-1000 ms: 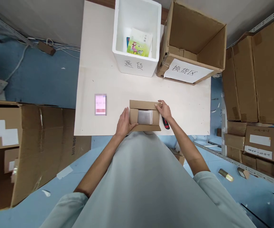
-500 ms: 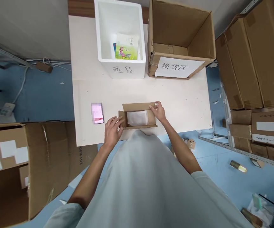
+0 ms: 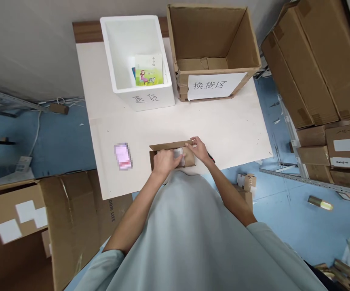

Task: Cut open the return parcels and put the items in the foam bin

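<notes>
A small open cardboard box lies near the table's front edge, directly before me. Inside it is a flat packet in whitish wrapping, partly covered by my left hand. That hand reaches into the box from the left, its fingers closed about the packet; the fingertips are partly hidden. My right hand pinches the raised back flap at the box's right corner. Behind my right wrist a small black and red object shows on the table, its kind unclear.
A white foam box holding books and a large cardboard carton stand at the table's back. A blurred-out phone-like thing lies left. Large cartons flank the table, left and right.
My left hand has moved right, from the box's left end into the box and onto the packet. My right hand stays at the right corner. The view has shifted and tilted.
</notes>
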### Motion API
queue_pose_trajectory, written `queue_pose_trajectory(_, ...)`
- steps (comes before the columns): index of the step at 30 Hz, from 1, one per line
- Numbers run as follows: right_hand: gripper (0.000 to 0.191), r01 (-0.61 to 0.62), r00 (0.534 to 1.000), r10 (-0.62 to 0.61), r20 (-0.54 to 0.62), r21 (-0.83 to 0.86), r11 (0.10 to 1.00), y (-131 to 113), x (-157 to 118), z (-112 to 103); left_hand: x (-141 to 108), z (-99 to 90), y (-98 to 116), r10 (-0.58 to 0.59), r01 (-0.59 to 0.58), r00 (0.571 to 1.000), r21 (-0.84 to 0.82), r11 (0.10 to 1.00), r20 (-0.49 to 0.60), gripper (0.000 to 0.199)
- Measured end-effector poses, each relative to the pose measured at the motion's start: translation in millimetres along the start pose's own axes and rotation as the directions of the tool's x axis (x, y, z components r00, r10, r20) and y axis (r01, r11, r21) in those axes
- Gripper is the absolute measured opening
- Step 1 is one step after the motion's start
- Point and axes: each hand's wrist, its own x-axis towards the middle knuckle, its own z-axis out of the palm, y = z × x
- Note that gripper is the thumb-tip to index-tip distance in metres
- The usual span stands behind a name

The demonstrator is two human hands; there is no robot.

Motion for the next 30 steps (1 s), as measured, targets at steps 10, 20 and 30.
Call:
queue_pose_trajectory(10,0.030,0.020,1.000,-0.021,0.005,0.071,0.997,0.4,-10.7,-11.1,13.6,21.7,4.8,-0.179,0.159,0.973,0.139,0.978,0.148,0.040)
queue_pose_trajectory(20,0.032,0.014,0.999,-0.021,0.037,0.178,0.984,-5.9,-21.2,-21.5,-32.2,-37.1,5.5,-0.161,0.158,0.987,0.097,0.983,0.019,0.026)
queue_pose_trajectory(30,0.059,-0.022,0.963,-0.144,0.227,0.599,0.800,-53.9,-44.6,-105.7,-80.9,-160.6,31.0,0.032,-0.092,0.995,-0.697,0.711,-0.100,0.029)
